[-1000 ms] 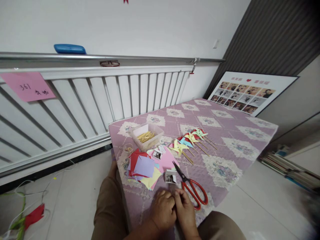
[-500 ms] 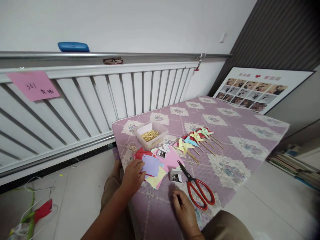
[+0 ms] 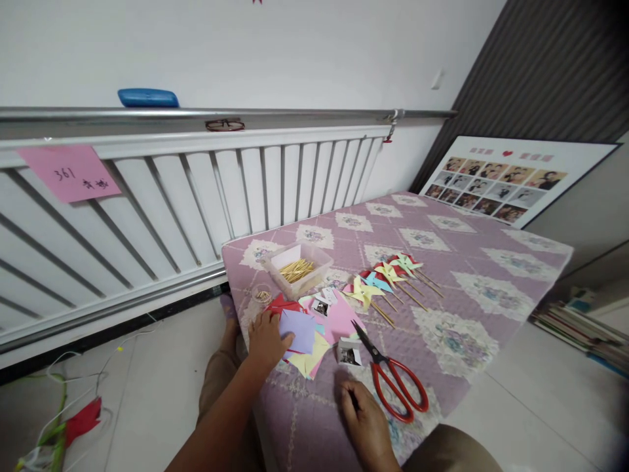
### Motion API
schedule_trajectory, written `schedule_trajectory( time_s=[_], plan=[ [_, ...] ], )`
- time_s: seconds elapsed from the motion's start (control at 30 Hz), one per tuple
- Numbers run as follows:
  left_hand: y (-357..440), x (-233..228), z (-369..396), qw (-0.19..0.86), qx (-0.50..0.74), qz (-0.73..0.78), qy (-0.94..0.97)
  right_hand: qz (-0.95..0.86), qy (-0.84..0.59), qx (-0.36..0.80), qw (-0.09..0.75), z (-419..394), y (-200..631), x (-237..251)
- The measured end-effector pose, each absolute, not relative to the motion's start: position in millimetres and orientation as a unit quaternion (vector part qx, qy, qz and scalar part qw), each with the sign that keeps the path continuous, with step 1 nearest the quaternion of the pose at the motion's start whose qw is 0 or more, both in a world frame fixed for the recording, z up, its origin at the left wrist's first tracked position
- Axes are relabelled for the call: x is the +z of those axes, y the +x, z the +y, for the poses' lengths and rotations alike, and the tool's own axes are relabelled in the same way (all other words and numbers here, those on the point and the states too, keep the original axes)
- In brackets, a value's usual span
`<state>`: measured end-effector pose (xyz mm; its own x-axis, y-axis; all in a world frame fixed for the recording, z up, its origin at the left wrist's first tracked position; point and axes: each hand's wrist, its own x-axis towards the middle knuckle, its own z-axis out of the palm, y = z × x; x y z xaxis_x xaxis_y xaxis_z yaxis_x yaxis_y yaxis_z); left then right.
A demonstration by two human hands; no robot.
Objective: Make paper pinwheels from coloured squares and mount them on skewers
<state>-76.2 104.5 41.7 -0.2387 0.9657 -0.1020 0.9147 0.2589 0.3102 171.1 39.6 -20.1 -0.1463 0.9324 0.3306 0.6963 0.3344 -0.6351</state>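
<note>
Left hand (image 3: 268, 341): grip spread wide, touching stacked, flat paper squares (image 3: 298, 330) on the quilted, floral-clothed table (image 3: 319, 426). Right hand (image 3: 364, 414): grip curled, contents hidden, near red-looped scissors (image 3: 378, 356).

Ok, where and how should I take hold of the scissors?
Probably by the red handles, coming from the near side with the right hand. The scissors lie on the tablecloth with their dark blades pointing away, and the handle loops sit beside that hand.
</note>
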Motion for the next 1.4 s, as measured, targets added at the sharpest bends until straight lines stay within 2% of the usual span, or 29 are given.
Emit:
schedule_trajectory(
  time_s=[0.47,0.7,1.03,1.4],
  plan=[
    [-78,49,118,0.145,0.131,0.788,0.584,-0.742,-0.552,0.171,0.340,40,171,-22],
    [-88,66,146,0.140,0.054,0.711,0.686,-0.746,-0.550,0.166,0.337,39,169,-19],
    [-93,68,166,0.143,-0.005,0.657,0.740,-0.751,-0.548,0.161,0.331,39,171,-23],
    [-98,70,170,0.168,0.073,0.626,0.758,-0.748,-0.557,0.167,0.319,37,169,-18]
  ],
)
